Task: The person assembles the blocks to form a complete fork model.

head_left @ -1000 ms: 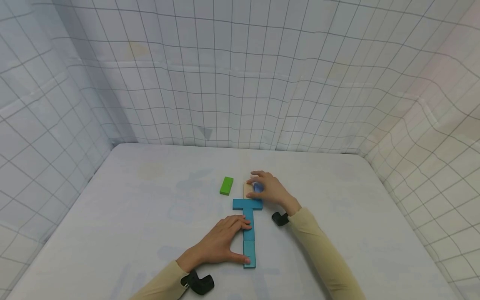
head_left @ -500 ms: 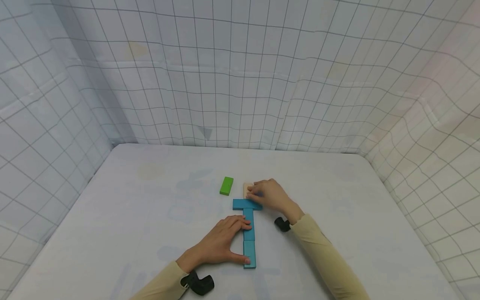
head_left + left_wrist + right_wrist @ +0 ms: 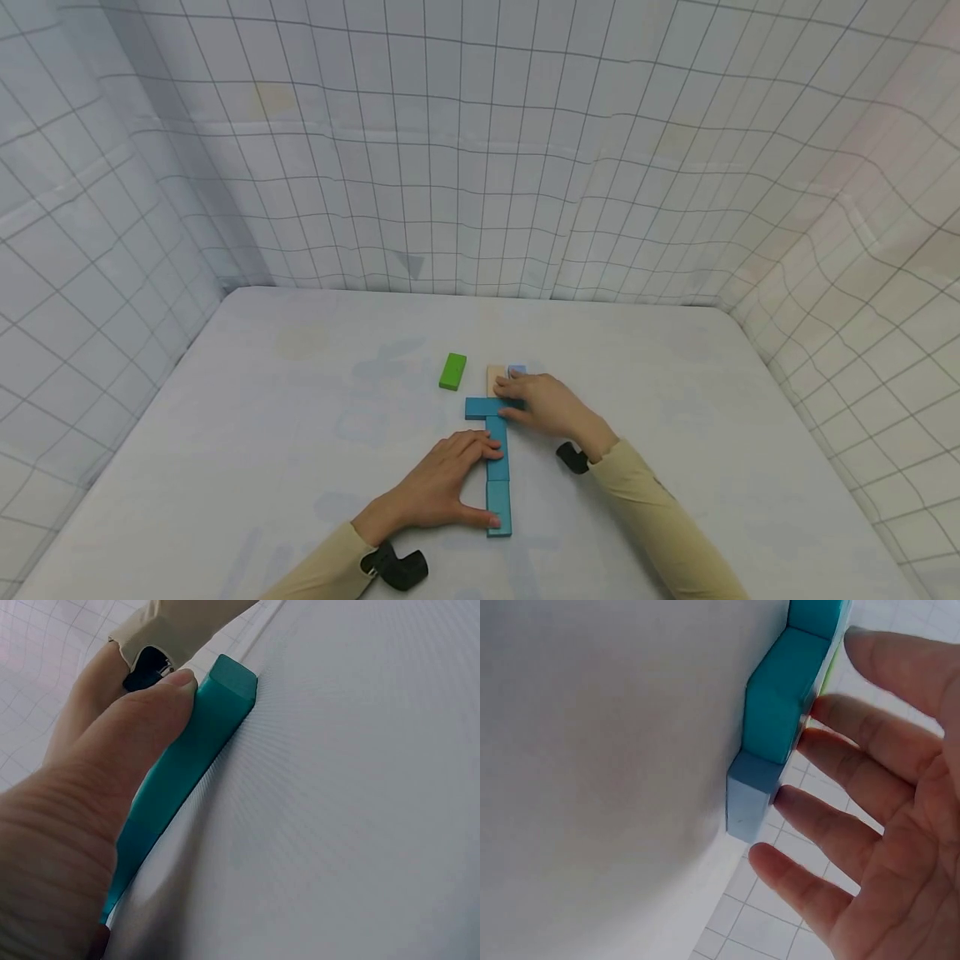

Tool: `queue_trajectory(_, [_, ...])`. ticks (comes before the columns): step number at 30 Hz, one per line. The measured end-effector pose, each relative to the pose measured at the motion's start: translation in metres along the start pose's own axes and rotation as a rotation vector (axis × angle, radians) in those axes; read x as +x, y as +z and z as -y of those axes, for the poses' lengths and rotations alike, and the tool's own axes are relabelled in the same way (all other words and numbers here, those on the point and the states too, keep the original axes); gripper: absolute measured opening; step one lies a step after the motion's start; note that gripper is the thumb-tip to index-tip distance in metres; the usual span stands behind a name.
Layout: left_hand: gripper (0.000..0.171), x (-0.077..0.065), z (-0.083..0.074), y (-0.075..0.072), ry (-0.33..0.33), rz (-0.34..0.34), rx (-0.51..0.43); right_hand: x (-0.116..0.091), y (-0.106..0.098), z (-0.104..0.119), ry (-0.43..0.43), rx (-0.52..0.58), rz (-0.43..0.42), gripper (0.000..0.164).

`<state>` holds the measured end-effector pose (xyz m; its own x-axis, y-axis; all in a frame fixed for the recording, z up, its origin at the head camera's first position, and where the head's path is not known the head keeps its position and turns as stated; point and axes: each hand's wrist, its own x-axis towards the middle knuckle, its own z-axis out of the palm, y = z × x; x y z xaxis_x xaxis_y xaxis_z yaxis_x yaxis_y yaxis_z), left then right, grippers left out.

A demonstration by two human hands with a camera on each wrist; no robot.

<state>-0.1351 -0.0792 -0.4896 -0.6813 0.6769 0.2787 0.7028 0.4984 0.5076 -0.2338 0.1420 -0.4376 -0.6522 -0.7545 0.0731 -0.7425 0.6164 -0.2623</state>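
Observation:
In the head view, two blue-teal blocks lie end to end: the nearer block [image 3: 498, 497] and the farther block [image 3: 497, 468]. A blue crosswise block [image 3: 480, 408] tops them like a T. My left hand [image 3: 438, 483] rests from the left with fingertips on the farther block and thumb on the nearer one. My right hand [image 3: 555, 406] is over the crosswise block's right end, its fingers spread and loose. Beyond the crosswise block stand a pale wooden-coloured block [image 3: 492, 379] and a light blue block [image 3: 517, 368], partly hidden by the fingers. The right wrist view shows the light blue block's side [image 3: 750, 796] by the fingertips.
A green block [image 3: 453, 372] lies apart, left of the wooden-coloured one. All rest on a white-covered table [image 3: 300, 417]. Grid-patterned cloth walls [image 3: 480, 167] close off the back and both sides. Black wrist cameras [image 3: 401, 571] are worn at both cuffs.
My right hand has come back toward me from above the light blue block to the crosswise block, uncovering the light blue block's far end. The left hand stays put.

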Motion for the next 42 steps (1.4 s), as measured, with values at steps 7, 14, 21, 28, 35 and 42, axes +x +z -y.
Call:
queue_trajectory(7, [0.075,0.000,0.001,0.000,0.004,-0.007,0.008,-0.006,0.001,-0.002,-0.021,0.078,0.038,0.048])
queue_trajectory(14, [0.075,-0.001,0.001,0.001,-0.004,0.005,0.001,-0.011,0.002,-0.004,-0.038,0.128,0.048,0.047])
queue_trajectory(21, [0.075,0.000,0.001,0.001,0.005,-0.008,0.007,-0.011,0.007,-0.008,-0.065,0.158,0.029,0.043])
queue_trajectory(28, [0.076,0.000,0.000,0.001,-0.003,-0.002,0.006,-0.011,0.008,-0.009,-0.035,0.162,0.036,0.047])
queue_trajectory(35, [0.075,0.001,0.001,0.002,0.009,-0.006,0.004,-0.013,0.007,-0.007,-0.024,0.206,0.043,0.053])
queue_trajectory(42, [0.076,0.001,0.000,0.001,-0.016,0.007,-0.003,-0.014,0.007,-0.007,-0.013,0.227,0.056,0.056])
